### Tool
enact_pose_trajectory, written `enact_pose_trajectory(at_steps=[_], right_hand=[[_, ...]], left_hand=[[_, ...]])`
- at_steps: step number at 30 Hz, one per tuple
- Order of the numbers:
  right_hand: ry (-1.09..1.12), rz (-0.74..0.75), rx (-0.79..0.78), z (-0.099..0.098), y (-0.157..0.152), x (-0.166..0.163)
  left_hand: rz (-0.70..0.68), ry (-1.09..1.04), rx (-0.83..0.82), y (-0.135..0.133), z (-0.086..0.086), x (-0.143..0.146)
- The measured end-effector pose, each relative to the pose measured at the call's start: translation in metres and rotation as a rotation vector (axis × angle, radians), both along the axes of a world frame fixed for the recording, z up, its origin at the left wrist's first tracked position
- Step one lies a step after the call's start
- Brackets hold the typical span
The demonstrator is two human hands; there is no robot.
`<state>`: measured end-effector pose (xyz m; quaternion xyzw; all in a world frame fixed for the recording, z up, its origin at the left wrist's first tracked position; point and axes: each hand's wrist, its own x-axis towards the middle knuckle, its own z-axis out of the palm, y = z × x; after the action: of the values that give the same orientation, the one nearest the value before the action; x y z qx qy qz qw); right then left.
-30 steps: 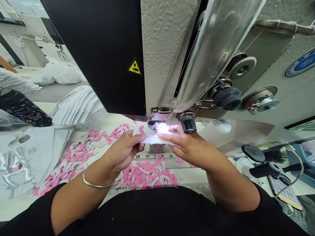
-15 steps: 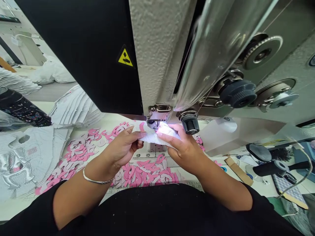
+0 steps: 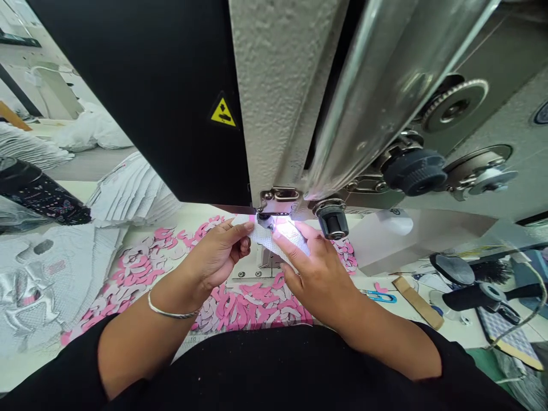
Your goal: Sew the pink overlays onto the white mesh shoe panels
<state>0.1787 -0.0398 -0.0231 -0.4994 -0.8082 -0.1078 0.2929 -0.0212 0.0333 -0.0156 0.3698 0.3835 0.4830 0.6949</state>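
A small white mesh fabric piece (image 3: 269,238) lies under the lit presser foot (image 3: 274,220) of a sewing machine (image 3: 291,114). My left hand (image 3: 218,257) pinches its left edge between thumb and fingers; a silver bangle sits on that wrist. My right hand (image 3: 314,271) grips the right side of the piece, index finger stretched along it toward the needle. Both hands hover just above the machine bed.
Several pink and white cut shapes (image 3: 252,302) are scattered on the table in front of the machine and to the left. Stacks of white fabric pieces (image 3: 132,191) lie at the left. Blue-handled snips (image 3: 381,295) and a brown strip (image 3: 417,308) lie at the right.
My right hand has turned and slid left and closer, its finger now along the fabric. The fabric piece has rotated under the foot. The view shifted slightly.
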Motion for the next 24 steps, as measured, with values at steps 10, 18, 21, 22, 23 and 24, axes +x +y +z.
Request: enact_pose_trajectory(at_steps=[10, 18, 21, 22, 23, 24], right_hand=[[-0.004, 0.151, -0.085, -0.005, -0.018, -0.004], [0.023, 0.145, -0.113, -0.005, -0.016, -0.003], [0.039, 0.136, -0.132, -0.007, -0.017, -0.002], [0.043, 0.134, -0.133, -0.007, -0.017, -0.002], [0.045, 0.133, -0.132, -0.008, -0.016, -0.002], [0.044, 0.132, -0.131, -0.008, -0.016, -0.002]], left_hand=[[0.029, 0.085, 0.114, 0.011, -0.001, 0.002], [-0.010, 0.091, 0.102, -0.004, -0.003, 0.002], [-0.013, 0.107, 0.080, -0.010, -0.004, -0.002], [-0.014, 0.112, 0.072, -0.012, -0.004, -0.003], [-0.017, 0.121, 0.067, -0.014, -0.004, -0.004], [-0.021, 0.135, 0.067, -0.016, -0.004, -0.006]])
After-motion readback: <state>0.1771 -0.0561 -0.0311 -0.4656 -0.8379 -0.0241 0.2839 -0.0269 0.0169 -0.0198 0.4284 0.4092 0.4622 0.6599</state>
